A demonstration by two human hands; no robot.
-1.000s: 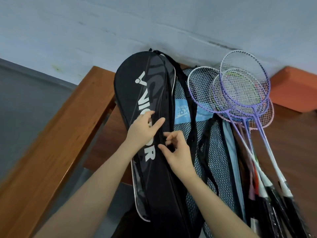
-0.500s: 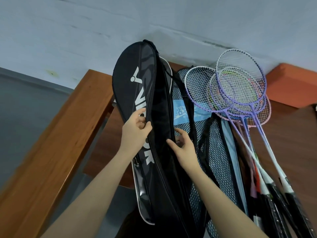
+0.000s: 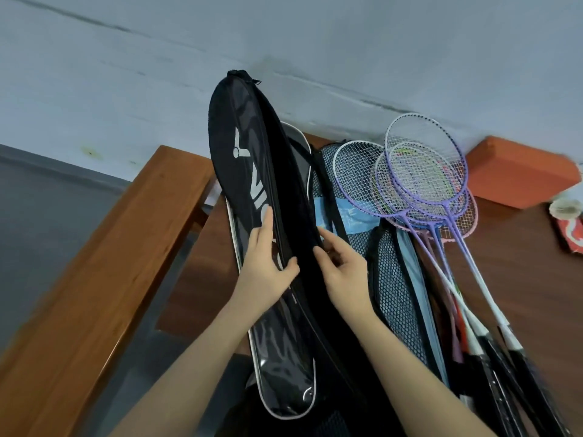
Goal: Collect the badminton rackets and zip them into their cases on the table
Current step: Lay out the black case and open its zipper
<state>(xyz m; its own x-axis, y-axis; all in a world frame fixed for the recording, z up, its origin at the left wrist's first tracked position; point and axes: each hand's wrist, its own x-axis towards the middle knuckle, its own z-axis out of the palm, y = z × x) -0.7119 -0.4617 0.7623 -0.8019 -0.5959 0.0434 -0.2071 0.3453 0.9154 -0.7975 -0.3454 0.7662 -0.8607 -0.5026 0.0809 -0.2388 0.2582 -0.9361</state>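
Worktop (image 3: 520, 279): bare wood right of rackets (image 3: 426, 178); wall close behind. Black case (image 3: 252, 171): tilted up, white lettering, held between your hands. Left hand (image 3: 268, 272) grips its front flap; right hand (image 3: 340, 272) pinches the opposite edge.

We see the black zippered racket case (image 3: 249, 171) standing on its edge at the left of the brown wooden table (image 3: 517, 279), its far tip reaching up against the pale blue wall (image 3: 284, 39). Our left hand (image 3: 265, 272) holds its left flap and our right hand (image 3: 340, 272) its right flap, the opening between them. Just right of it lies the blue mesh racket case (image 3: 394, 279), partly under it. Right again lie the purple and pink badminton rackets (image 3: 426, 184), heads overlapping at the far side, handles near us. Beyond them, in the far right corner, sits the orange rectangular block (image 3: 517, 175), and a white shuttlecock (image 3: 566, 208) lies near the right edge.
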